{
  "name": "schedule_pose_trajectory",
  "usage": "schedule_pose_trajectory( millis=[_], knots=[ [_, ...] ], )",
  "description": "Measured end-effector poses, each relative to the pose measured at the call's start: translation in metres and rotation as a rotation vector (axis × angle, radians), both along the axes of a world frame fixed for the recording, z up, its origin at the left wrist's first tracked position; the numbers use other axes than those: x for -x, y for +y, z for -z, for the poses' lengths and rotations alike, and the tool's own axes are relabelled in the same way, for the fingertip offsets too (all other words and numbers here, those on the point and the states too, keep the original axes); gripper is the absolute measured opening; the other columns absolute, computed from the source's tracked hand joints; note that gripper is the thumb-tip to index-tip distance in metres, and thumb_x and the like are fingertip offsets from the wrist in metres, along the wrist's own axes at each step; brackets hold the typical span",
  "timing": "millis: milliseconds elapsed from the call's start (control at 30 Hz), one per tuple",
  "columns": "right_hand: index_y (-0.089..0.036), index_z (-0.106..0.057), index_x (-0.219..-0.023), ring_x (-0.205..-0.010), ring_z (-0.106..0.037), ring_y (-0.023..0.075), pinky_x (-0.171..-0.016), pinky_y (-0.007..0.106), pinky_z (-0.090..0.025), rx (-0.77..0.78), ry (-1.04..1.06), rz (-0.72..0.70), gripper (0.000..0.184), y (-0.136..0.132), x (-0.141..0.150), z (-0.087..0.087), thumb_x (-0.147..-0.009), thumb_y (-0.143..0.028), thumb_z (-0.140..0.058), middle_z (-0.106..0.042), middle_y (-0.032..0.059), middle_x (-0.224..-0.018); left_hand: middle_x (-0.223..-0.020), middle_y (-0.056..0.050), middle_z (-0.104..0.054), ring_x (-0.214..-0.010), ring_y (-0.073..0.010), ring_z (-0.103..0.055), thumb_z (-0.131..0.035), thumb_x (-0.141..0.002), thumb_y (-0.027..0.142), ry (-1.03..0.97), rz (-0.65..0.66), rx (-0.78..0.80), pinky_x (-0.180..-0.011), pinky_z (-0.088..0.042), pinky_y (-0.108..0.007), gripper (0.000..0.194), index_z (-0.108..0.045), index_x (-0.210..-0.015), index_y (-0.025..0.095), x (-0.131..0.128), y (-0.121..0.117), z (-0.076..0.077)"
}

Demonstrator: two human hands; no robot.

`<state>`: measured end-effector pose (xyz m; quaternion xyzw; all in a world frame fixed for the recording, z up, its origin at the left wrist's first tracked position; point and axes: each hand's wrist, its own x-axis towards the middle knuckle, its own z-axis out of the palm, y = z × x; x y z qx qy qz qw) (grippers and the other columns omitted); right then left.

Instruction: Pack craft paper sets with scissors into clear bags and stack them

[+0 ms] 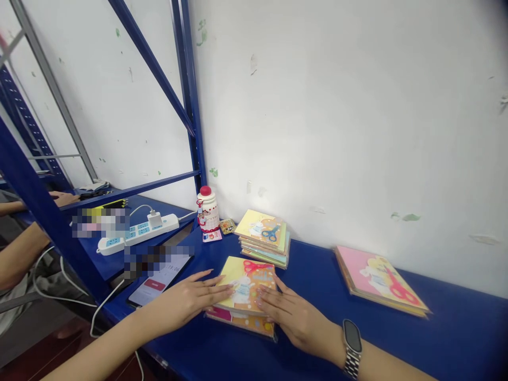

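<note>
Under both hands (194, 297) (296, 315), packet (243, 290) with red scissors (252, 266)

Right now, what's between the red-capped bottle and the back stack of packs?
In the head view, a small gold-and-black packet lies between the bottle and the back stack.

At the lower centre of the frame, the near stack (245, 292) lies on the table (313, 296) under the left hand (194, 297) and right hand (296, 318), with the far stack (262, 237) behind it and the right stack (379, 280) well apart, near the wall (337, 106). The phone (163, 278) lies left of the near stack; behind both stands the bottle (208, 214), with sachets (212, 235) near its base. Toward the left, between post (53, 222) and bottle, lies the power strip (138, 235), beside items (93, 223) too blurred to name.
</note>
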<state>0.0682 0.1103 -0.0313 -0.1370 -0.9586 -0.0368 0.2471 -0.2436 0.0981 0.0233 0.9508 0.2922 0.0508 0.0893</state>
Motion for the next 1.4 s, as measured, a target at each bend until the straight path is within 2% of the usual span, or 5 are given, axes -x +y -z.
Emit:
schedule_pose_trajectory(
  millis=[700,833,1033,1267,1400],
  knots=[
    [-0.020,-0.014,-0.147,-0.138,-0.018,0.0238,-0.111,0.052,-0.005,0.493,-0.240,0.014,0.072,-0.028,-0.014,-0.021,-0.089,-0.049,-0.045,-0.025,0.0127,-0.149,-0.143,0.001,-0.038,-0.136,-0.0229,-0.024,-0.034,-0.096,0.023,-0.036,-0.142,0.083,-0.110,-0.020,-0.053,0.047,-0.026,-0.140,0.036,-0.002,-0.006,0.029],
    [-0.028,-0.009,-0.147,-0.139,-0.008,0.0252,-0.110,0.056,-0.008,0.437,-0.145,0.311,0.066,-0.018,-0.061,-0.020,-0.092,-0.044,-0.043,-0.015,0.0068,-0.153,-0.145,-0.004,-0.035,-0.135,-0.0277,-0.022,-0.048,-0.091,0.035,-0.118,-0.268,0.090,-0.107,-0.025,-0.056,0.055,-0.026,-0.141,0.034,-0.006,-0.004,0.028],
    [-0.014,-0.030,-0.143,-0.136,-0.008,0.0378,-0.104,0.066,-0.014,0.266,-0.099,1.064,0.061,0.030,-0.185,0.019,-0.093,-0.049,-0.031,-0.022,0.0172,-0.149,-0.143,-0.006,-0.038,-0.132,-0.0286,-0.031,-0.051,-0.089,0.035,-0.303,-0.378,-0.144,-0.105,-0.028,-0.056,0.060,-0.023,-0.142,0.034,-0.076,-0.028,0.032],
    [-0.029,-0.031,-0.142,-0.133,-0.026,0.0350,-0.103,0.059,-0.029,0.241,-0.140,1.043,0.063,0.003,-0.206,0.028,-0.088,-0.060,-0.036,-0.033,0.0140,-0.147,-0.136,-0.007,-0.050,-0.124,-0.0267,-0.047,-0.056,-0.086,0.036,-0.589,0.068,-0.010,-0.102,-0.039,-0.047,0.065,-0.023,-0.142,0.039,-0.171,-0.052,0.078],
    [-0.025,-0.034,-0.142,-0.131,-0.032,0.0371,-0.100,0.060,-0.032,0.165,-0.089,0.989,0.068,-0.033,-0.187,0.029,-0.085,-0.061,-0.043,-0.040,0.0180,-0.142,-0.142,-0.005,-0.043,-0.123,-0.0232,-0.049,-0.045,-0.091,0.032,-0.583,0.024,0.254,-0.098,-0.045,-0.037,0.054,-0.026,-0.141,0.039,-0.191,-0.060,0.089]
  ],
)
